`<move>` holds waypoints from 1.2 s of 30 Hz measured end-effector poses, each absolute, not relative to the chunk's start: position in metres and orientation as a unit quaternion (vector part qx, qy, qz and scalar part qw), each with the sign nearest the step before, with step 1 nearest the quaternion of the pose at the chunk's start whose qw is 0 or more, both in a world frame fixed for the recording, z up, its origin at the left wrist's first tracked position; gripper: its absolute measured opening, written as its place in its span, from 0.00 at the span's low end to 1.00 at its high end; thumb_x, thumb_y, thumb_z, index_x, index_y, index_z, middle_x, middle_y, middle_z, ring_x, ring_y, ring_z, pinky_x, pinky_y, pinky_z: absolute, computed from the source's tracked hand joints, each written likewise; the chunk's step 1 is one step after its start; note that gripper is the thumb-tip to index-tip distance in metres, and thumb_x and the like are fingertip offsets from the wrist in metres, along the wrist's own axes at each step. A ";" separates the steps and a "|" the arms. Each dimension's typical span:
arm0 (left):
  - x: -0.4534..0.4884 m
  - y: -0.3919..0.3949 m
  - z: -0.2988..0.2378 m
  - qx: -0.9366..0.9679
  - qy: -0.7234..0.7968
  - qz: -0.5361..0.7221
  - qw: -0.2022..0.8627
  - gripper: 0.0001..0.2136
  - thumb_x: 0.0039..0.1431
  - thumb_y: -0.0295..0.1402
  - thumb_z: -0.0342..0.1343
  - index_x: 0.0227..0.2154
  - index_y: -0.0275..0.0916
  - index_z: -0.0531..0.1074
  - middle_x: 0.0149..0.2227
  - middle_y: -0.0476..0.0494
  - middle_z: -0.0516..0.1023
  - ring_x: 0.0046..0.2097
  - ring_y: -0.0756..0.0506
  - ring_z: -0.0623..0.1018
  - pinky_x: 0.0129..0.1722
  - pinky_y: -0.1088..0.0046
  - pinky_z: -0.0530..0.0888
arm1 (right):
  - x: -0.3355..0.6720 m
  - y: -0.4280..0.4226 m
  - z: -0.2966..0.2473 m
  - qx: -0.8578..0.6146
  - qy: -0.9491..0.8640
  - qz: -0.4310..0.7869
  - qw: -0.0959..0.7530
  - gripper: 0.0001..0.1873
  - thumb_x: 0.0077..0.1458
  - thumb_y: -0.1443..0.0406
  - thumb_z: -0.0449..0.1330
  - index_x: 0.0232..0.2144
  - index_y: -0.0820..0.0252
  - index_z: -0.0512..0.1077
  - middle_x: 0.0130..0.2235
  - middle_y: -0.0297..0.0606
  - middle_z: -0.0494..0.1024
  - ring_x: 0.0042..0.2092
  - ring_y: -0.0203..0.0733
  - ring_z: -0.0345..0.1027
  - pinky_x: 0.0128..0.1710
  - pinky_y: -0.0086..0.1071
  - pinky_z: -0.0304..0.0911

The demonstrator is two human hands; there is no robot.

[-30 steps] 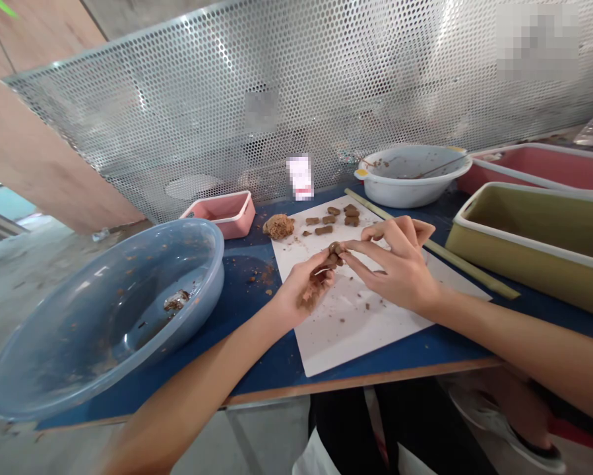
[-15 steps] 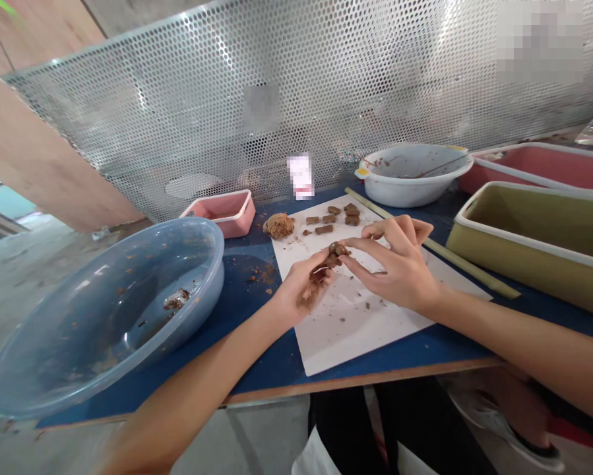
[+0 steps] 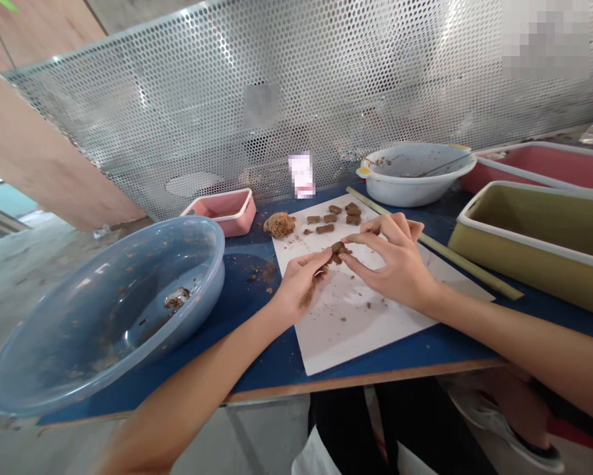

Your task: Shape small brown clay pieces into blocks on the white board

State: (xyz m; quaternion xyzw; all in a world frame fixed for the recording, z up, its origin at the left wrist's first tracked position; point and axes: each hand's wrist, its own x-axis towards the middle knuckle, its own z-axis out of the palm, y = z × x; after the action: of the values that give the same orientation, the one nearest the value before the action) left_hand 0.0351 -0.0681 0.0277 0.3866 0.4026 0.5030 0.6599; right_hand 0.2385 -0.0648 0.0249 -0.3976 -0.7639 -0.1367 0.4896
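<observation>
Between my two hands is a small lump of brown clay (image 3: 339, 251), held above a white board (image 3: 320, 346). My left hand (image 3: 301, 284) is closed around its near side, thumb on top, with clay smeared on the fingers and palm. From the right, my right hand (image 3: 392, 264) pinches the lump between thumb and fingertips. Several short clay rolls (image 3: 326, 229) lie toward the board's far edge. A rough, crumbly ball of clay (image 3: 280, 225) sits at the board's far left corner. Crumbs are scattered over the board.
A large blue basin (image 3: 103, 316) stands at the left, with a small pink tub (image 3: 227, 212) behind it. A greenish stick (image 3: 469, 267) lies along the board's right side. Beyond are a white basin (image 3: 409, 185), a green planter (image 3: 533, 244) and a pink planter (image 3: 548, 165). Perforated metal (image 3: 177, 119) rises behind.
My left fingers have curled in more around the clay, hiding the palm. The clay lump has turned slightly, and my right hand has shifted a little with it.
</observation>
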 end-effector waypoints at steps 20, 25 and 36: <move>0.002 -0.035 0.003 0.816 0.319 0.459 0.148 0.13 0.68 0.44 0.70 0.45 0.40 0.85 0.41 0.43 0.80 0.37 0.48 0.76 0.39 0.68 0.77 | 0.257 -0.045 0.014 -0.446 -0.811 -0.017 0.378 0.14 0.74 0.52 0.60 0.50 0.49 0.83 0.52 0.46 0.77 0.57 0.61 0.68 0.57 0.55 0.60; -0.002 -0.030 -0.001 0.841 0.300 0.432 0.128 0.12 0.71 0.43 0.68 0.48 0.40 0.84 0.43 0.43 0.80 0.40 0.47 0.79 0.41 0.67 0.80 | 0.263 -0.033 0.007 -0.419 -0.846 0.087 0.318 0.19 0.70 0.46 0.65 0.52 0.47 0.83 0.53 0.46 0.76 0.58 0.61 0.67 0.60 0.58 0.63; -0.007 -0.026 -0.004 0.857 0.305 0.381 0.167 0.17 0.72 0.48 0.67 0.51 0.41 0.84 0.48 0.39 0.81 0.48 0.41 0.83 0.47 0.61 0.84 | 0.261 -0.030 0.002 -0.402 -0.862 0.097 0.293 0.16 0.69 0.47 0.67 0.46 0.48 0.85 0.54 0.46 0.77 0.59 0.61 0.67 0.62 0.61 0.64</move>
State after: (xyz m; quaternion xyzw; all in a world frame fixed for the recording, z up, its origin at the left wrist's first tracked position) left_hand -0.0074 -0.0258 -0.0039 0.8568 0.3046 0.3810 0.1671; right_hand 0.2611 -0.0295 0.0018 -0.4023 -0.8618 0.0974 0.2931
